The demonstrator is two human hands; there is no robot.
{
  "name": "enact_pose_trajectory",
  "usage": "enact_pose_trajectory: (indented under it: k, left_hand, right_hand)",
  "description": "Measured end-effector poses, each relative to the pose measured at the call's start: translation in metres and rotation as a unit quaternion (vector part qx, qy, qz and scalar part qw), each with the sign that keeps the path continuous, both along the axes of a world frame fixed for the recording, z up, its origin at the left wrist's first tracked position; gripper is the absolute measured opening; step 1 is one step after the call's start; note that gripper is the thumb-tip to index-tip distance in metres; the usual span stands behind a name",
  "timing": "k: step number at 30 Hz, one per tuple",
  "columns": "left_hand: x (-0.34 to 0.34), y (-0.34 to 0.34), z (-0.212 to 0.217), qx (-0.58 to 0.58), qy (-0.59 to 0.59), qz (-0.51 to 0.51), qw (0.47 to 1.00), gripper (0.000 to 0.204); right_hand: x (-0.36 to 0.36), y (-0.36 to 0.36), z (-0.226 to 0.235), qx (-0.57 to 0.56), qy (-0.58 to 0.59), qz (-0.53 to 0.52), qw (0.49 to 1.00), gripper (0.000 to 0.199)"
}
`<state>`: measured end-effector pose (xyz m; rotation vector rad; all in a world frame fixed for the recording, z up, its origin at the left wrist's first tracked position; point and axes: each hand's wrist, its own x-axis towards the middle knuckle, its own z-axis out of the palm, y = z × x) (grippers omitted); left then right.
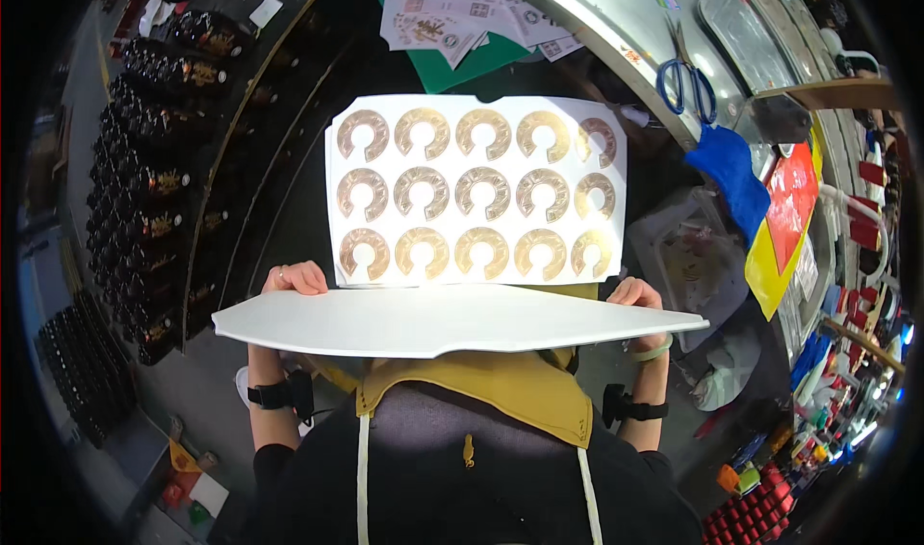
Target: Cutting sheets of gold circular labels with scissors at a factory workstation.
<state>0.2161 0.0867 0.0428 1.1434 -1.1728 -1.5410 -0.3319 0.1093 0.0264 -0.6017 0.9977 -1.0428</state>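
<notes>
Close to my body a plain white sheet [462, 319] stands tilted, seen nearly along its edge. My left hand [296, 278] has its fingers closed over the sheet's left end. At the other end my right hand [635, 293] grips the same sheet, fingers curled over its upper edge. Both thumbs are hidden. Just beyond it lies a white sheet with gold C-shaped pieces [483, 194] in three rows. Its edges look doubled, so another sheet may lie beneath. The two sheets seem to meet along the near edge; whether they are joined I cannot tell.
Racks of dark, shiny items with gold marks [154, 179] stand on the left. Printed sheets [462, 11] lie on a green mat [462, 62] at the far side. The curved metal bench on the right bears blue-handled scissors [686, 83] and a clear tray [746, 30]. Coloured bags [784, 218] hang over its edge.
</notes>
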Motion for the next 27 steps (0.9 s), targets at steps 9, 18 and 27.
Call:
enact_pose_trajectory:
  k: [9, 18, 27]
  left_hand:
    - [0.006, -0.012, 0.006, 0.084, 0.038, -0.037, 0.995, 0.016]
    - [0.002, -0.012, 0.010, 0.092, 0.058, -0.030, 0.994, 0.018]
    - [0.003, -0.008, 0.006, 0.092, 0.087, -0.034, 0.991, 0.017]
  right_hand:
    - [-0.008, -0.002, 0.002, -0.022, 0.079, 0.073, 0.994, 0.021]
    - [-0.004, -0.008, 0.005, -0.025, 0.081, 0.083, 0.993, 0.019]
    - [-0.003, -0.007, 0.013, 0.013, 0.051, 0.090, 0.995, 0.025]
